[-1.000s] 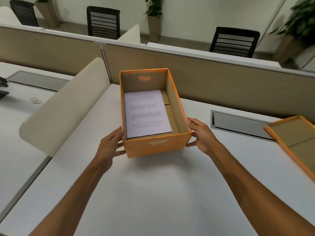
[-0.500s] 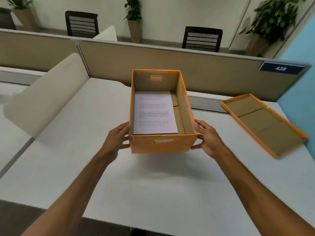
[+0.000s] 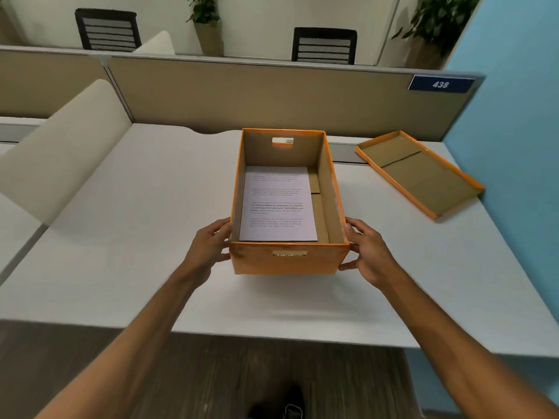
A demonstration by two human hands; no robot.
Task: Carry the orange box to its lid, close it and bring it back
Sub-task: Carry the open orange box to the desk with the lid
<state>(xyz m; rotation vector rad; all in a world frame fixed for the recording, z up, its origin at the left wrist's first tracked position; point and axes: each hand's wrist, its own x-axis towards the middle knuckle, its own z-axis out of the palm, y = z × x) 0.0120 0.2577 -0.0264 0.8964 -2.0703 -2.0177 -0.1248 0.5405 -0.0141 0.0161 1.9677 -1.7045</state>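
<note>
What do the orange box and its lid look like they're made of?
The orange box looks like cardboard: matte orange outside, raw brown walls inside, with cut-out handle slots. The lid lying upside down on the desk seems the same: brown inner face with a fold seam and thin orange edges. Whether the orange is printed or laminated paper is unclear.

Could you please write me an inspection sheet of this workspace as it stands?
Surface: white desk, bare around the box.
Job's things: open orange box held at both sides, printed sheet inside; lid upturned at far right.
Clutter: nothing seen.
Grippers: left hand and right hand grip the box's sides.
Cables: nothing seen.
Surroundings: beige partition, sign 438, chairs, plants, blue wall.
</note>
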